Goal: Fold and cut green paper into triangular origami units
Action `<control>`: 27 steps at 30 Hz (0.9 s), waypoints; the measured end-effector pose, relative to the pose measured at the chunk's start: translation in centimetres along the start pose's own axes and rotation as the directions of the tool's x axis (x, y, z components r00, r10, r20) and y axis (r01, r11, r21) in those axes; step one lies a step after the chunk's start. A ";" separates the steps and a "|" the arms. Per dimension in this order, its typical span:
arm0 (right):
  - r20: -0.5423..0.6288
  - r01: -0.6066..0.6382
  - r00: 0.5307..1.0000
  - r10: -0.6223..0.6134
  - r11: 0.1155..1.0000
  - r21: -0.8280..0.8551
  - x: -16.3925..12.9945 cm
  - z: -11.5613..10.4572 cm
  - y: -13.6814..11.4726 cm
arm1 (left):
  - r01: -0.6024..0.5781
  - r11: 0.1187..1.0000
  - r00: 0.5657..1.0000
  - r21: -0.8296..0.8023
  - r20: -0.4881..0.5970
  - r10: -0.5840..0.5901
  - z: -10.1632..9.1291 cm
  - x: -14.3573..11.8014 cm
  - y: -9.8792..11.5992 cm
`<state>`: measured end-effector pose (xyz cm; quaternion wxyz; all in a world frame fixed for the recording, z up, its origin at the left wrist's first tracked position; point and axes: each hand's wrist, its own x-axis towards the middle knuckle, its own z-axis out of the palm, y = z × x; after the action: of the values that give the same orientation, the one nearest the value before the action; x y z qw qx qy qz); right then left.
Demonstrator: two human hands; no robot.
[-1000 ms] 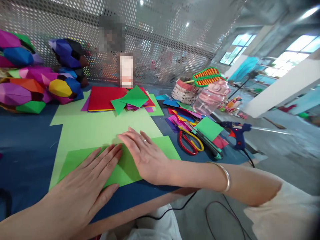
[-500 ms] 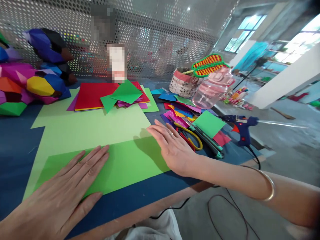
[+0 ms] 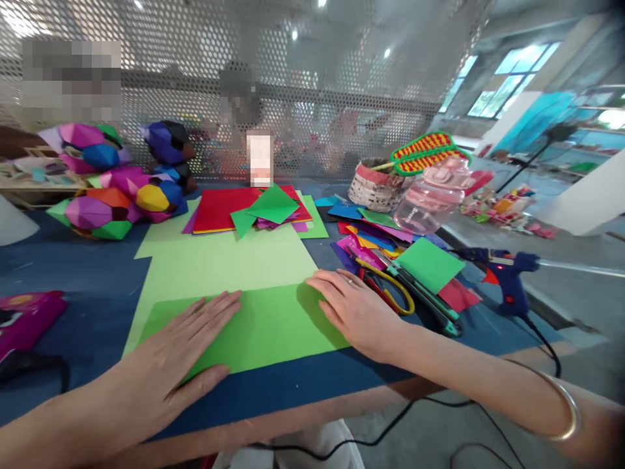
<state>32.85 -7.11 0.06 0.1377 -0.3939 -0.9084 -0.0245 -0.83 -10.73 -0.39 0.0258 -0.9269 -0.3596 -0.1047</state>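
Observation:
A bright green sheet of paper (image 3: 278, 319) lies across a larger pale green sheet (image 3: 234, 260). My left hand (image 3: 180, 345) rests flat on the bright green sheet's left part, fingers stretched out and thumb at its near edge. At the right end of that sheet is my right hand (image 3: 356, 312), a ring on one finger. Its fingers are slightly bent and point left; it is open, and whether the fingertips touch the paper I cannot tell. Just beyond it lie yellow-handled scissors (image 3: 403, 293) and a dark green utility knife (image 3: 434, 306).
Behind are red sheets (image 3: 224, 205) with green pieces (image 3: 276, 205) on top. Folded paper polyhedra (image 3: 102, 212) stand far left, a purple device (image 3: 34, 319) nearer. A woven basket (image 3: 374, 185), pink bottle (image 3: 430, 202) and glue gun (image 3: 512, 280) with a trailing cord are right.
My view has swung left, so everything sits further right and the purple device shows. My right hand's fingers have bent slightly. The left hand stays flat on the bright green sheet.

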 end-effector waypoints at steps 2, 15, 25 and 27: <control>-0.006 -0.007 1.000 0.007 1.000 -0.002 0.3 -0.2 -0.1 | 0.048 0.998 0.999 -0.036 0.024 -0.047 -0.2 0.2 -0.4; 0.102 0.005 0.995 -0.010 0.999 0.048 1.0 -1.8 0.4 | 0.312 0.920 0.942 -0.239 0.201 -0.268 -0.7 2.8 -1.1; 0.164 -0.140 0.980 0.115 0.979 0.150 3.0 -3.0 0.0 | 0.347 0.908 0.931 -0.237 0.207 -0.302 -1.6 3.4 -1.1; 0.156 -0.114 0.984 0.085 0.975 0.188 3.0 -2.8 -0.2 | 0.352 0.908 0.930 -0.228 0.197 -0.311 -1.6 3.2 -1.5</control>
<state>31.45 -5.54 3.55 0.1094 -0.4244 -0.8931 0.1013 0.18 -7.68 1.79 -0.1421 -0.8527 -0.4962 -0.0808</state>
